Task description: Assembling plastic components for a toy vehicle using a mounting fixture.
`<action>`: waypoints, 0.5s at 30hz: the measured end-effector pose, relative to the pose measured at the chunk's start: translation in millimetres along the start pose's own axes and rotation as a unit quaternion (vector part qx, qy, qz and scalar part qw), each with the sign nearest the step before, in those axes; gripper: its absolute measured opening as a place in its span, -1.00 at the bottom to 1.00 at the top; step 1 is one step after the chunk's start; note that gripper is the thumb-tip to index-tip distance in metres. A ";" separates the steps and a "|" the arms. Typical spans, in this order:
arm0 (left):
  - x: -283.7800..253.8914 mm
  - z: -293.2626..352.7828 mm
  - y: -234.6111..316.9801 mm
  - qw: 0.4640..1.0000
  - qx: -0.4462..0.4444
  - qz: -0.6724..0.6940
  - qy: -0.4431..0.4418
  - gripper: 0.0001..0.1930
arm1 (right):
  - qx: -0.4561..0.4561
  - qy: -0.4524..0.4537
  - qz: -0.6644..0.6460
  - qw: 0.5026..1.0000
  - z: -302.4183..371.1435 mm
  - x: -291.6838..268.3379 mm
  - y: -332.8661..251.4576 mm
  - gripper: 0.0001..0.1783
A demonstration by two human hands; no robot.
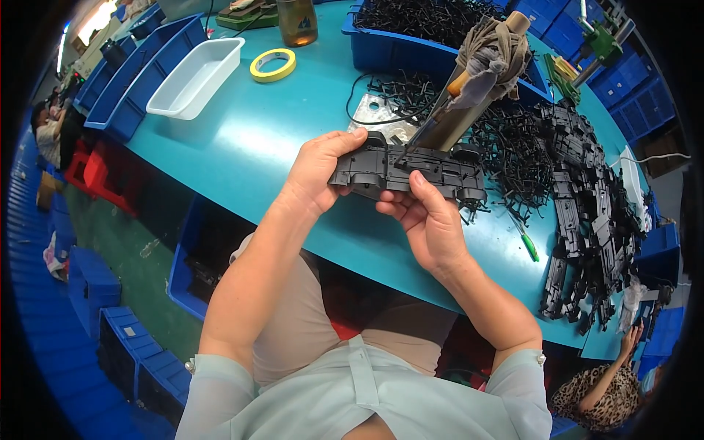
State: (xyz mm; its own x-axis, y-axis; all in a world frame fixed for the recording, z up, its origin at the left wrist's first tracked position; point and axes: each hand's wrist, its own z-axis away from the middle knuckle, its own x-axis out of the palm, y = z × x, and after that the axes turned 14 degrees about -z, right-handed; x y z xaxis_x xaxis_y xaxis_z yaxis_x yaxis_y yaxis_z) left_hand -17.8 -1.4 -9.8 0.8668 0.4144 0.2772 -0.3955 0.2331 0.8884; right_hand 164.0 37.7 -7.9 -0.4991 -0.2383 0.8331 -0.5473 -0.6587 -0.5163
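Note:
Both my hands hold a black plastic toy-car chassis [425, 173] level above the table's front part. My left hand [320, 170] grips its left end, thumb on top. My right hand [433, 224] supports the near edge from below, thumb against the side. A slanted metal tool [456, 121] with a rag-wrapped top [493, 55] comes down just behind the chassis, and its lower end meets or overlaps the chassis middle; I cannot tell which. Behind the chassis lies a silver metal plate [383, 117], partly covered. Thin black plastic pieces [513, 161] lie heaped to the right.
A blue bin [400, 53] of black pieces stands at the back. Stacked chassis parts [579, 205] cover the right side, near a green-handled tool [529, 246]. Yellow tape [273, 66], a white tray [192, 82] and a bottle [298, 23] are at the back left. A co-worker [605, 389] sits lower right.

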 end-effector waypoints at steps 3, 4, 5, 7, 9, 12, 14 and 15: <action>1.3 1.4 1.1 1.000 -0.001 0.000 0.005 -0.78 | 0.001 0.002 0.000 1.000 0.7 0.5 0.2 -0.73; 2.1 2.3 1.7 1.000 -0.001 0.000 0.005 -0.78 | 0.001 0.002 0.000 1.000 1.1 0.6 0.1 -0.73; 3.1 3.4 2.6 1.000 -0.002 -0.002 0.007 -0.78 | 0.001 0.003 -0.001 1.000 1.4 0.8 0.0 -0.73; 4.6 4.8 4.2 1.000 -0.004 -0.003 0.009 -0.78 | 0.001 0.004 -0.002 1.000 1.8 0.7 0.0 -0.73; 5.8 5.2 5.1 1.000 -0.007 -0.008 0.018 -0.78 | 0.001 0.015 0.002 1.000 2.1 0.6 -0.1 -0.73; 6.6 4.1 5.2 1.000 -0.006 -0.007 0.023 -0.79 | 0.003 0.021 -0.003 1.000 2.4 2.5 -0.5 -0.73; 5.6 3.4 4.2 1.000 -0.003 -0.006 0.022 -0.79 | 0.005 0.026 -0.008 1.000 2.1 2.2 0.7 -0.73; 5.1 3.2 3.8 1.000 0.001 -0.005 0.021 -0.79 | 0.007 0.030 -0.013 0.999 2.0 2.0 1.3 -0.72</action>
State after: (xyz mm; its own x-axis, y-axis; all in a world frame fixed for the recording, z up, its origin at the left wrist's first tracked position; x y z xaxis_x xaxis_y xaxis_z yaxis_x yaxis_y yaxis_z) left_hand -13.9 -1.2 -3.8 0.8573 0.4488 0.2522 -0.3856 0.2353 0.8922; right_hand 163.6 35.0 -6.5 -0.5245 -0.1792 0.8323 -0.5512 -0.6736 -0.4924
